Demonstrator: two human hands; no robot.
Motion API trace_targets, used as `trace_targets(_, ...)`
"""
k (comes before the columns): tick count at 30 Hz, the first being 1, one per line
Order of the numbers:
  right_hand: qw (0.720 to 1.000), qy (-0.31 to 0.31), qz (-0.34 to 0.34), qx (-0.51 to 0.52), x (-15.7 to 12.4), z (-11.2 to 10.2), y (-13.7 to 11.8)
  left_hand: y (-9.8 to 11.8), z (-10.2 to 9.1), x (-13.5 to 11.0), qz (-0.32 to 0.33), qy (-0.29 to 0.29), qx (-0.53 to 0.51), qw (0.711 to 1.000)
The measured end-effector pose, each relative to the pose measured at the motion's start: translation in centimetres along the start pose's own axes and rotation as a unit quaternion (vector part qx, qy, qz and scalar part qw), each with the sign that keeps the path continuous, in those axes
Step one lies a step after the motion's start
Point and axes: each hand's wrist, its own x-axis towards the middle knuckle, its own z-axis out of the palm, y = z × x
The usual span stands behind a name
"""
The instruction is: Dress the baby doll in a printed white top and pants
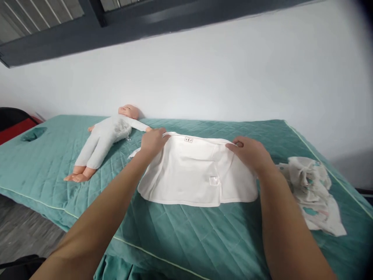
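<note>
A white baby shirt (pixel 189 171) is spread on the green quilted bed cover, with a small printed mark near its top edge and a little tag low on its front. My left hand (pixel 154 142) pinches its upper left corner. At the upper right corner, the fingers of my right hand (pixel 250 153) are closed on the same edge. A baby doll (pixel 109 136) in a white body suit lies on its back left of the shirt, one arm stretched towards my left hand. Part of the shirt's left side is hidden behind that hand.
Crumpled white cloth with green prints (pixel 313 194) lies right of my right forearm. The green bed (pixel 180 233) runs along a white wall (pixel 218 77) and has a hole at its far left end. A red and black object (pixel 14 126) stands beyond that end.
</note>
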Motion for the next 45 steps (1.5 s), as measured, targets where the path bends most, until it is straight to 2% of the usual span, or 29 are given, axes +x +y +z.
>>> trace_targets(3,0.998,0.055,0.042,-0.007,-0.2,0.1,-0.2,1.3,0.2,1.6,0.013,0.037,0.023,0.999)
trace_targets(5,0.992,0.118,0.035,-0.001,-0.2,0.4,-0.4,2.2,1.1,2.1,0.016,0.070,0.022,0.997)
trace_targets(7,0.982,0.187,-0.011,0.008,-0.2,0.9,-0.9,3.1,2.5,1.7,0.027,0.104,0.007,0.994)
trace_targets(9,0.973,0.216,-0.077,0.036,-0.1,1.9,-2.0,4.1,4.3,0.3,0.059,0.115,-0.033,0.991)
trace_targets(12,0.969,0.157,-0.152,0.114,-0.5,4.1,-4.4,5.6,7.1,-2.6,0.135,0.071,-0.124,0.980)
trace_targets(14,0.969,0.100,-0.182,0.131,-1.2,5.7,-6.1,6.3,8.4,-4.1,0.155,0.035,-0.161,0.974)
trace_targets(17,0.972,0.034,-0.222,0.071,-2.3,7.7,-7.7,6.7,9.1,-4.3,0.133,-0.001,-0.151,0.980)
trace_targets(20,0.981,0.005,-0.194,-0.006,-2.4,9.1,-7.9,6.6,9.0,-2.6,0.084,-0.021,-0.112,0.990)
trace_targets(25,0.992,0.017,-0.102,-0.066,-1.0,10.7,-7.5,7.3,9.1,-0.3,0.023,-0.056,-0.070,0.996)
trace_targets(31,0.990,0.060,-0.086,-0.089,-0.7,11.0,-7.8,7.5,9.4,-0.5,0.005,0.017,-0.068,0.998)
trace_targets(40,0.988,0.060,-0.081,-0.118,-0.5,10.8,-7.6,7.0,9.2,-0.5,0.017,0.018,-0.063,0.998)
trace_targets(45,0.988,0.046,-0.072,-0.131,-0.3,11.0,-7.6,6.8,9.3,-0.5,0.011,-0.013,-0.066,0.998)
